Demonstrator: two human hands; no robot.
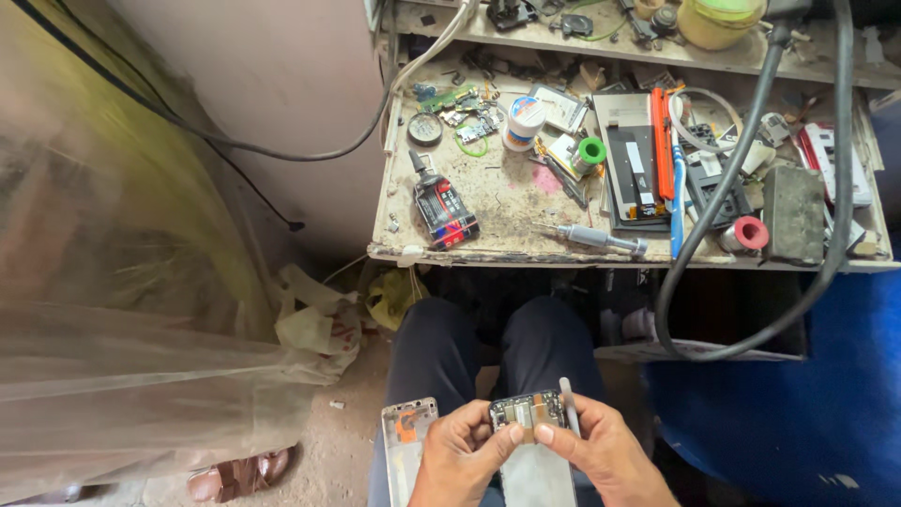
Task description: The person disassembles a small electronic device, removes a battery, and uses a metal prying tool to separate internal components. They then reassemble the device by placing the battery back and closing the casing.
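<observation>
While both hands are working low over the lap, the left hand is grasping the opened phone along its left edge, thumb pressing across the exposed top end. The right hand is closing on the phone's right edge and is also pinching a thin grey tool, which is standing nearly upright beside the phone's upper right corner. Neither hand is slack; both are gripping.

The phone is lying between the two hands, touching both, its long axis running away from the body toward the worktop, circuit end farthest from the person. The tool tip is sitting just beside that circuit end, so the right hand is the nearer one to the exposed parts.

A pale phone frame is resting on the left thigh, just beside the left hand, its long axis roughly parallel to the phone.

Further out, the worktop is carrying a grey screwdriver near its front edge, a red and black tool, a white jar, a green tape roll and a dark phone panel. A thick black cable is looping down past the front edge. Clear plastic sheeting is hanging at left.
</observation>
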